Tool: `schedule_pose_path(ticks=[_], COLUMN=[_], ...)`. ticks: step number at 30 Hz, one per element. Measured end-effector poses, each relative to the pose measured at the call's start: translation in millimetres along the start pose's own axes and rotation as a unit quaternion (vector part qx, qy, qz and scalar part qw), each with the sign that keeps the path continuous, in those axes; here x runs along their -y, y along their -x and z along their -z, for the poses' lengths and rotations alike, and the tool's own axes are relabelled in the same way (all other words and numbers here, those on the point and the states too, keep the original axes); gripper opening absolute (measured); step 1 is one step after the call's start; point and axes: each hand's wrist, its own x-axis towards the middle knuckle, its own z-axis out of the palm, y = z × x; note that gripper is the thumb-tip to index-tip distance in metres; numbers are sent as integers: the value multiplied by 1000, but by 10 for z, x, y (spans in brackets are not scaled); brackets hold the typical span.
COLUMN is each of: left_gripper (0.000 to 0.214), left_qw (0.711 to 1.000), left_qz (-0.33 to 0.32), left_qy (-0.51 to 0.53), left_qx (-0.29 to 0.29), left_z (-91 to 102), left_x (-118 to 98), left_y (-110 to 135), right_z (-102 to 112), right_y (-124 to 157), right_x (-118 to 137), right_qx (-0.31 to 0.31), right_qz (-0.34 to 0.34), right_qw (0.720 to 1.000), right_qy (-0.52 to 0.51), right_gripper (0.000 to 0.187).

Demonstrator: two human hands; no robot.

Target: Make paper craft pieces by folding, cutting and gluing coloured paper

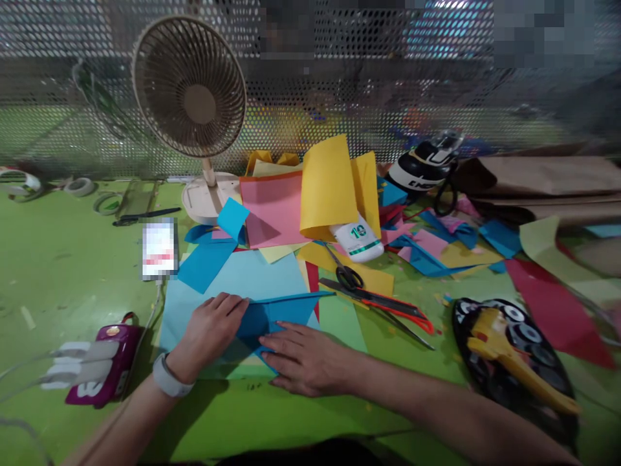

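The folded sheet of dark blue paper lies near the front middle of the green table, on top of a larger pale blue paper sheet. It is creased into a long, narrow wedge whose point runs out toward 3 o'clock. The left hand lies palm down on its 9 o'clock end, and the right hand is spread flat over its 6 o'clock edge. Neither clasps the paper; both only press on it.

At 2 o'clock, just beside the tip, lie black-handled scissors and an orange-edged cutter. At 12 o'clock are a pink paper sheet, a curled yellow paper sheet and a white glue bottle. A beige desk fan stands at 11 o'clock. A phone lies at 10 o'clock and a magenta charger block at 8 o'clock. A black oval tray lies at 4 o'clock.
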Motion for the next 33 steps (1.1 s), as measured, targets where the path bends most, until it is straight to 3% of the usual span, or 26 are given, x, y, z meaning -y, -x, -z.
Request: schedule_pose_path(ticks=[14,24,29,33], left_gripper=[20,21,28,32], left_qw=[997,991,991,991], left_qz=[-18,-23,-11,3], left_qy=[-73,-91,-78,-60], left_qx=[28,92,111,122], left_z=[92,146,148,142], left_x=[-95,-178,-180,-188], left_y=[-12,-45,-47,-52], right_z=[124,97,149,201], right_y=[43,23,3,2], right_x=[30,68,40,-1], right_qx=[53,-1,-26,17], right_qz=[7,19,-28,-63], right_qw=[999,999,999,996], right_qy=[5,33,-4,-68], right_gripper=[23,12,12,25])
